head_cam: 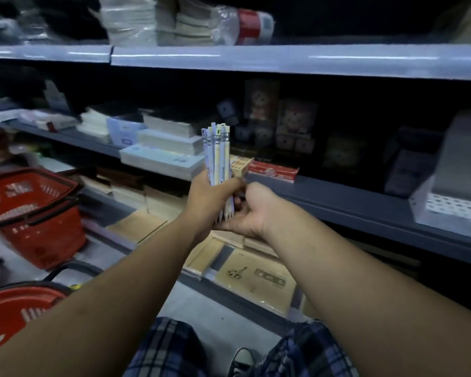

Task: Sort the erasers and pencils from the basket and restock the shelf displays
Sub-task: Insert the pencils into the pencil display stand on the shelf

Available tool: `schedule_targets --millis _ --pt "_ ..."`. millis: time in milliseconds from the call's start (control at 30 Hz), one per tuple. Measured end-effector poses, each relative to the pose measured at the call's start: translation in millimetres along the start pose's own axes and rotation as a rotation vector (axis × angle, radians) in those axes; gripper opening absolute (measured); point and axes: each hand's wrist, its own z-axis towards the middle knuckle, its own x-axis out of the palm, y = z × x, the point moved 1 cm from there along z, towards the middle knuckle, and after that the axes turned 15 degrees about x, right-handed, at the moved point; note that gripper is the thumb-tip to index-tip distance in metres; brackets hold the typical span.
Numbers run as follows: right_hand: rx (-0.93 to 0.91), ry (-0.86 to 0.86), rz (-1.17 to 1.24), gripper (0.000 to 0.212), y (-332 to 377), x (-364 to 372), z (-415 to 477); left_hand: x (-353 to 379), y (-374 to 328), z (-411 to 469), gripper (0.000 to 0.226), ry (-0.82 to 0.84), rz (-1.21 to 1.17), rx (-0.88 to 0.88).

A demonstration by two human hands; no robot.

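Observation:
My left hand grips a bundle of pale pencils upright, eraser ends up and sharpened tips down. My right hand sits just below and to the right, its fingers curled at the pencil tips; whether it holds any of them I cannot tell. Both hands hover in front of the middle shelf. A small yellow-and-red box and a red box stand on that shelf right behind the pencils. A red basket sits at the left.
A second red basket lies at the lower left. Stacks of notebooks and paper fill the middle shelf's left part. Brown flat packs lie on the bottom shelf. A white perforated tray stands at the right. My plaid-clad knees are below.

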Motion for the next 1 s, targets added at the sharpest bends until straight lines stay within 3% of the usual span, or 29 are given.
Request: schedule_targets --millis 100,167,333,400,467,600,700,767,867,1000 --pt "-0.075 -0.091 -0.065 0.034 7.6 -20.1 -21.7 32.7 -5.7 2.5 0.015 0.041 -0.032 -0.011" --pt "-0.186 -0.247 -0.164 0.032 16.3 -40.7 -30.6 58.8 -7.8 4.2 0.018 0.09 -0.067 -0.015" --pt "-0.679 -0.903 -0.44 0.034 47.8 -115.5 -72.3 131.6 -5.9 1.8 0.011 0.251 -0.149 -0.02" --pt "-0.818 -1.157 -0.557 0.021 58.3 -151.5 -101.5 161.9 -3.3 -4.0 0.006 0.312 -0.208 -0.042" --pt "-0.899 -1.378 -0.607 0.011 64.3 -190.3 -133.2 190.3 1.6 -9.2 0.004 0.361 -0.24 -0.069" --pt "-0.93 -1.773 -0.576 0.027 68.2 -268.6 -180.0 242.2 14.2 -18.0 0.016 0.446 -0.25 -0.116" --pt "-0.704 -1.785 -0.481 0.053 71.4 -309.5 -202.6 270.2 24.0 -21.0 0.009 0.434 -0.195 -0.139" --pt "-0.573 -1.678 -0.444 0.055 72.2 -325.2 -204.1 283.2 29.6 -21.3 0.023 0.451 -0.132 -0.144" --pt "-0.565 -1.527 -0.489 0.042 69.0 -331.3 -191.0 294.5 37.7 -22.6 0.035 0.485 -0.115 -0.168" --pt "-0.585 -1.537 -0.524 0.044 66.3 -318.5 -174.0 294.0 46.2 -22.7 0.025 0.48 -0.079 -0.13"
